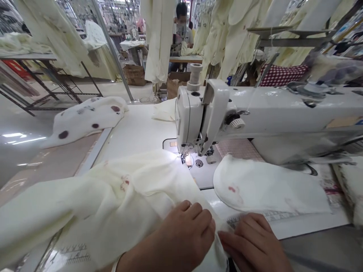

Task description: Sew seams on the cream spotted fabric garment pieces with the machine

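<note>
Pale cream fabric (147,181) with a small red print spreads across the sewing machine table, its far edge reaching the needle area. My left hand (187,230) is closed on the fabric near its right edge, fingers curled in. Close beside it, my right hand (252,241) pinches the fabric's edge between thumb and fingers. A white sewing machine (198,117) stands just beyond, its small lamp lighting the cloth by the presser foot. To the right lies a rounded cream fabric piece (269,185) with a faint red print, apart from the held cloth.
A white cloth with brown spots (90,115) hangs over the table's left edge. A thread spool (195,73) sits behind the machine head. Cream garments (159,41) hang at the back, where another person (181,26) sits at a machine. Cardboard boxes (134,74) stand on the floor.
</note>
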### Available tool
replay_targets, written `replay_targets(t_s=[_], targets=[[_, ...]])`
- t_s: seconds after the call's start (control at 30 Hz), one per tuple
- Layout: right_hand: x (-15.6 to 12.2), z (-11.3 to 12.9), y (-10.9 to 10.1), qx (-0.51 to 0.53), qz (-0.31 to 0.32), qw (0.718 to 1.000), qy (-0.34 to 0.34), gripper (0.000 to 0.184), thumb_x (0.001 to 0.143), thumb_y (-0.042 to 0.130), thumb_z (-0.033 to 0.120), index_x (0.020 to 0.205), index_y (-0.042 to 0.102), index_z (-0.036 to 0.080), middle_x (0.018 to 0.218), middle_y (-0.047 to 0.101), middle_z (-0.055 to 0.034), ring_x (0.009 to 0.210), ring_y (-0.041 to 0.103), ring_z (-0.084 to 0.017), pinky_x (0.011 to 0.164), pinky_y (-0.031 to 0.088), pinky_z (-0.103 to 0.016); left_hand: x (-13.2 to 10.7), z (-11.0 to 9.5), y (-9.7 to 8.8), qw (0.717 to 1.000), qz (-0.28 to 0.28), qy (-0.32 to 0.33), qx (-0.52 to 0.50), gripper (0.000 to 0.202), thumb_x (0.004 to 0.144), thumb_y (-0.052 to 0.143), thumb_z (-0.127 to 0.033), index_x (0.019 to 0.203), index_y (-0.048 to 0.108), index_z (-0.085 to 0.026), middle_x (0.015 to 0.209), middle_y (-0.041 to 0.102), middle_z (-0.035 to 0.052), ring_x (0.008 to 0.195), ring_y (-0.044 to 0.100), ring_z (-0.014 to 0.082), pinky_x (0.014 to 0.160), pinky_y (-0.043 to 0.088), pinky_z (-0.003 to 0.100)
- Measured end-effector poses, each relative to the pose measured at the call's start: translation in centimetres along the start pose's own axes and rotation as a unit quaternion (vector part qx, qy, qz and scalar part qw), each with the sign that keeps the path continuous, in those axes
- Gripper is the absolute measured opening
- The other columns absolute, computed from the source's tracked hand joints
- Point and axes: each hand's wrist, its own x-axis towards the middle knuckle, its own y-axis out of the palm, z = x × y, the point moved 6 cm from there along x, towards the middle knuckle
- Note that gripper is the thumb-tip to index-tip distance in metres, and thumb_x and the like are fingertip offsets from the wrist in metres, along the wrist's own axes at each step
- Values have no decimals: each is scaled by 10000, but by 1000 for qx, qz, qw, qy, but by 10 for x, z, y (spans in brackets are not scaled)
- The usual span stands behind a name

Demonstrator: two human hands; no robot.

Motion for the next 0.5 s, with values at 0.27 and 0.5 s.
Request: replay_targets(t_s=[0.27, 0.5], targets=[[0, -6, 3, -4, 8, 1000, 9, 135, 860, 518, 133, 925, 624, 186, 599, 519, 17, 578, 447, -130, 611, 318, -285, -2, 0, 11, 999, -1, -27, -22, 178, 869, 475, -152, 1040, 518, -125, 828, 501, 38, 715, 457, 185, 598, 409, 335], [11, -8, 0, -20, 72, 997, -30, 194, 893, 438, 163, 955, 619, 193, 651, 559, -2, 615, 537, -140, 613, 407, -283, 0, 40, 6, 969, -22, -246, -22, 316, 880, 511, -196, 1191, 455, -181, 849, 553, 26, 731, 543, 181, 539, 455, 275]])
